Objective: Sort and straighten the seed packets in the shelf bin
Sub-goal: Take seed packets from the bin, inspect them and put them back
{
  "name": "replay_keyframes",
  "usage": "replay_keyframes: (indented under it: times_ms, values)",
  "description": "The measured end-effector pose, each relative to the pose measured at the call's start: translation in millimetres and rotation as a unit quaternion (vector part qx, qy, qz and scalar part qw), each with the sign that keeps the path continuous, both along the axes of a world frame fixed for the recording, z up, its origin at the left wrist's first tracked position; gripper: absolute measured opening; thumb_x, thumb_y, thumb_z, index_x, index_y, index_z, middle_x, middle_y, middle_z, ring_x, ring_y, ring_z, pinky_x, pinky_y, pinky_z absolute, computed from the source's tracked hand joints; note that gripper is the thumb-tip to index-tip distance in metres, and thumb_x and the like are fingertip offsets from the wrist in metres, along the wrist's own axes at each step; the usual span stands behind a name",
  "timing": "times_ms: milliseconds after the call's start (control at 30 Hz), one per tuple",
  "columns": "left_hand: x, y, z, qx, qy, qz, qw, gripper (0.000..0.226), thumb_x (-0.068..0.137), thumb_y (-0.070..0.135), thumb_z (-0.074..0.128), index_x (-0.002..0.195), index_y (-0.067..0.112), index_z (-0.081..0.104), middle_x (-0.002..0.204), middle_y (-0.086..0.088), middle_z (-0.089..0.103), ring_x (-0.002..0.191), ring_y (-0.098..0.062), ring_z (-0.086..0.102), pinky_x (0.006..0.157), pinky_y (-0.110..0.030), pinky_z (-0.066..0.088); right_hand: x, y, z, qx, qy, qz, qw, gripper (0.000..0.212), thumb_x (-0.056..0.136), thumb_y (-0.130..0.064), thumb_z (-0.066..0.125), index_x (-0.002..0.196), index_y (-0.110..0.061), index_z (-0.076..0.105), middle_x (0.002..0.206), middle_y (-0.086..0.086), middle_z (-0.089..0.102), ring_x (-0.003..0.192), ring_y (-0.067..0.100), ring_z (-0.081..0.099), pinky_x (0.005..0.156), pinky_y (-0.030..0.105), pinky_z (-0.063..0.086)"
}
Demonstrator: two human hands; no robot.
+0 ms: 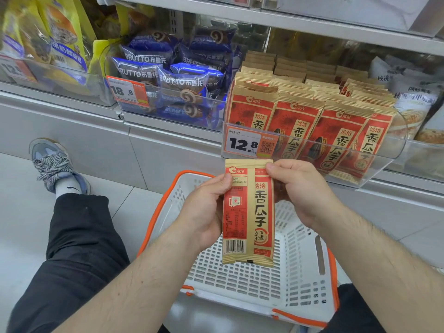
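A tan and red seed packet (248, 212) is held upright in front of me, its back with the barcode facing the camera. My left hand (206, 210) grips its left edge with the thumb on the face. At the packet's upper right edge, my right hand (298, 188) pinches it. Just above stands the clear shelf bin (312, 152), holding several rows of the same seed packets (295, 118) upright, the right-hand ones leaning. A 12.8 price tag (249, 144) is fixed to the bin's front left.
A white shopping basket with orange rim (300, 272) sits on the floor under my hands. Blue Brutto bread packs (168, 75) fill the bin to the left, yellow bags (55, 37) further left, white pouches (413, 99) to the right. My left leg and shoe (55, 164) rest on the floor.
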State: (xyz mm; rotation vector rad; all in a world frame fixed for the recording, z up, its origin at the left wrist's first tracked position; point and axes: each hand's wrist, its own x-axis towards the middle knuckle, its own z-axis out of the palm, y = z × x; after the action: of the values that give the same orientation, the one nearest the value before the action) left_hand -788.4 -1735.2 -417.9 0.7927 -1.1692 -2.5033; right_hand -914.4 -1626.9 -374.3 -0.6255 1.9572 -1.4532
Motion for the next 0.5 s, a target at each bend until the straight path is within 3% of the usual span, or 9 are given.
replay_keyframes:
  times_ms: [100, 233, 333, 433, 500]
  values:
    - [0, 1, 3, 0.015, -0.007, 0.006, 1.0, 0.035, 0.103, 0.03, 0.046, 0.119, 0.008, 0.069, 0.113, -0.018, 0.073, 0.093, -0.03, 0.071, 0.084, -0.047, 0.057, -1, 1, 0, 0.011, 0.018, 0.016, 1.0, 0.035, 0.101, -0.022, 0.053, 0.087, 0.006, 0.068, 0.073, 0.011, 0.072, 0.067, 0.026, 0.058, 0.065, 0.037, 0.044]
    - [-1, -3, 7, 0.063, -0.018, 0.041, 0.997, 0.037, 0.105, 0.034, 0.044, 0.117, 0.009, 0.069, 0.109, -0.016, 0.075, 0.092, -0.03, 0.074, 0.079, -0.048, 0.057, -5, 6, 6, 0.065, 0.007, 0.102, 0.993, 0.031, 0.098, -0.031, 0.056, 0.075, -0.02, 0.072, 0.075, 0.008, 0.072, 0.06, 0.018, 0.059, 0.07, 0.04, 0.044]
    - [-2, -6, 12, 0.104, -0.03, 0.067, 0.992, 0.04, 0.105, 0.036, 0.042, 0.116, 0.007, 0.067, 0.108, -0.018, 0.075, 0.092, -0.033, 0.074, 0.077, -0.05, 0.056, -10, 12, 8, 0.144, -0.022, 0.187, 0.972, 0.016, 0.093, -0.024, 0.064, 0.104, -0.012, 0.069, 0.092, 0.019, 0.074, 0.069, 0.025, 0.063, 0.072, 0.041, 0.047]
    - [-2, -7, 16, 0.124, -0.044, 0.083, 0.988, 0.04, 0.105, 0.036, 0.043, 0.113, 0.005, 0.067, 0.11, -0.02, 0.074, 0.101, -0.037, 0.071, 0.081, -0.054, 0.055, -11, 14, 5, 0.16, -0.055, 0.222, 0.96, 0.032, 0.089, -0.011, 0.068, 0.12, -0.01, 0.061, 0.095, 0.02, 0.075, 0.082, 0.036, 0.062, 0.07, 0.038, 0.051]
    - [-2, -8, 16, 0.136, -0.053, 0.085, 0.986, 0.04, 0.105, 0.036, 0.045, 0.116, 0.004, 0.066, 0.112, -0.021, 0.073, 0.104, -0.038, 0.07, 0.084, -0.056, 0.054, -13, 14, 4, 0.146, -0.074, 0.228, 0.96, 0.042, 0.082, -0.013, 0.073, 0.121, -0.006, 0.059, 0.093, 0.021, 0.075, 0.084, 0.038, 0.061, 0.066, 0.035, 0.053]
